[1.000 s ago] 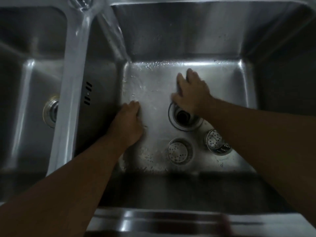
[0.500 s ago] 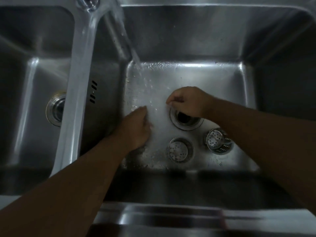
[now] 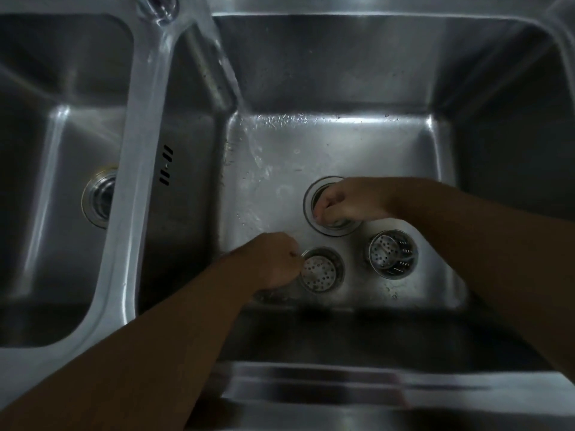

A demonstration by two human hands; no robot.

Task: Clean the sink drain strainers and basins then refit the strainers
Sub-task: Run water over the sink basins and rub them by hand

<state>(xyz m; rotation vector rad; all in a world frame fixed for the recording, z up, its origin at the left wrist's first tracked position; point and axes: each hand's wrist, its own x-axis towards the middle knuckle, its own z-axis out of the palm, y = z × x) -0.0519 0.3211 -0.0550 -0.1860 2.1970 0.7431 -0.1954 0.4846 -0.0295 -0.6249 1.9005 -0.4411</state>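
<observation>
Two perforated steel strainers lie loose on the floor of the right basin (image 3: 357, 144). One strainer (image 3: 320, 270) stands upright near the front, and the other strainer (image 3: 392, 254) lies tilted to its right. My left hand (image 3: 270, 259) is curled beside the upright strainer, knuckles against its left rim, with no grip showing. My right hand (image 3: 348, 202), fingers curled, rests over the open drain hole (image 3: 311, 194) and hides most of it. The left basin (image 3: 62, 135) shows its own drain (image 3: 99, 197).
Water runs from the tap (image 3: 158, 7) in a slanted stream (image 3: 230, 76) onto the right basin's back left floor. A steel divider (image 3: 140, 181) with overflow slots (image 3: 165, 164) separates the basins. The sink's front rim (image 3: 311, 384) lies below my arms.
My left hand slid forward and right from the wet floor to the upright strainer. My right hand went from flat behind the drain to curled over it.
</observation>
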